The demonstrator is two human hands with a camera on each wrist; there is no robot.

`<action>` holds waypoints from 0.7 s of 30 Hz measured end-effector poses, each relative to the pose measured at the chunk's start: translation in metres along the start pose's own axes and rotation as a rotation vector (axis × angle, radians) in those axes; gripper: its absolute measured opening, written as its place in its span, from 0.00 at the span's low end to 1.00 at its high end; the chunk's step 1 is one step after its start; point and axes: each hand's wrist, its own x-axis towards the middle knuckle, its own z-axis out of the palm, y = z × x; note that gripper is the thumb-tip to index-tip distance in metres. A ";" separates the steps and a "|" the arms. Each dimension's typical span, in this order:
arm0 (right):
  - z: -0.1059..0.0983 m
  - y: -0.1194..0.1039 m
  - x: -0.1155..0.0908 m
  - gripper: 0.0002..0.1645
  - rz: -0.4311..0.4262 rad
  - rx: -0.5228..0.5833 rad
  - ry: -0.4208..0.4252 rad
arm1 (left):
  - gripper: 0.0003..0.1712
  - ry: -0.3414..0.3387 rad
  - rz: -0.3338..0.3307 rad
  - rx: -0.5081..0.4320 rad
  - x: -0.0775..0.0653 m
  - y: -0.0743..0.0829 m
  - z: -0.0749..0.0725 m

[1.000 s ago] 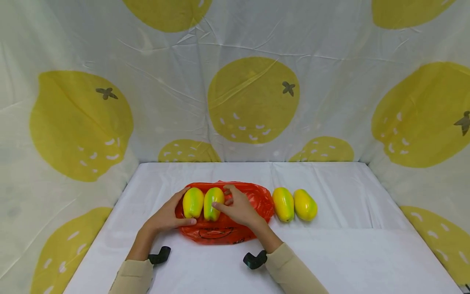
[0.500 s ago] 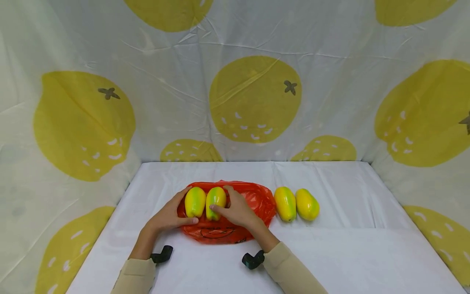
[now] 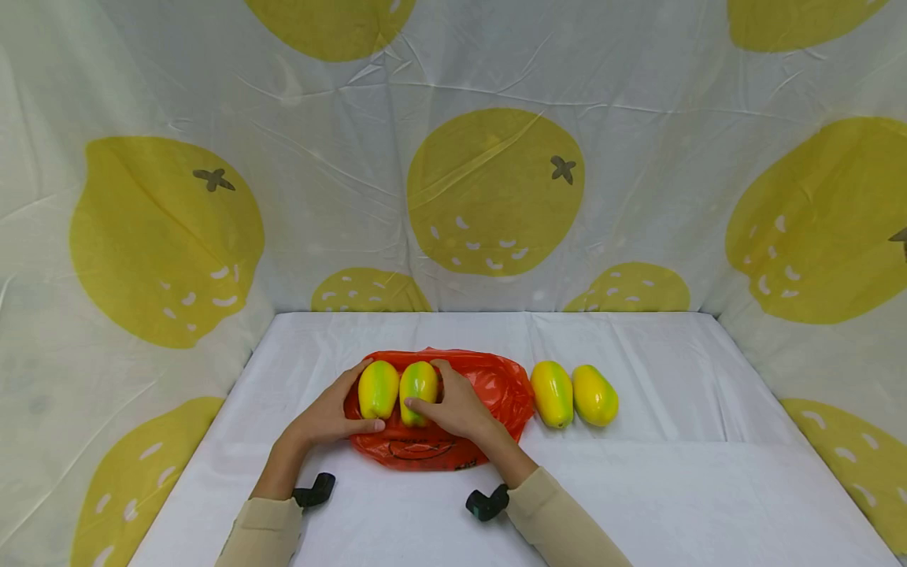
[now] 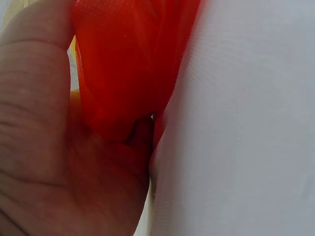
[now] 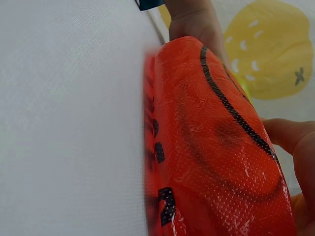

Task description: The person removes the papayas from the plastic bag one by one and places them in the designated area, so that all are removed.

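The head view looks forward and down across the worktop [image 3: 680, 504], farthest back, to the lemon-print cloth [image 3: 340, 157] beyond. Both wrist views sit low, tipped sideways, right up by the red bag [image 3: 499, 386]; its printed near side shows in the head and right-wrist views alike.

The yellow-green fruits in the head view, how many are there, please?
4: the first fruit and second fruit at the red bag, third fruit and fourth fruit on the white cloth to the bag's right. The bag may hide more.
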 end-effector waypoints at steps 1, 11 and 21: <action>-0.001 0.000 -0.001 0.53 0.000 0.003 0.001 | 0.68 -0.001 0.001 -0.002 0.000 0.000 0.000; -0.008 0.003 -0.004 0.52 0.004 0.058 0.043 | 0.68 0.004 0.010 -0.002 0.001 0.001 0.001; -0.025 0.005 -0.010 0.49 -0.036 0.093 0.050 | 0.68 -0.002 -0.013 -0.012 0.000 0.001 0.001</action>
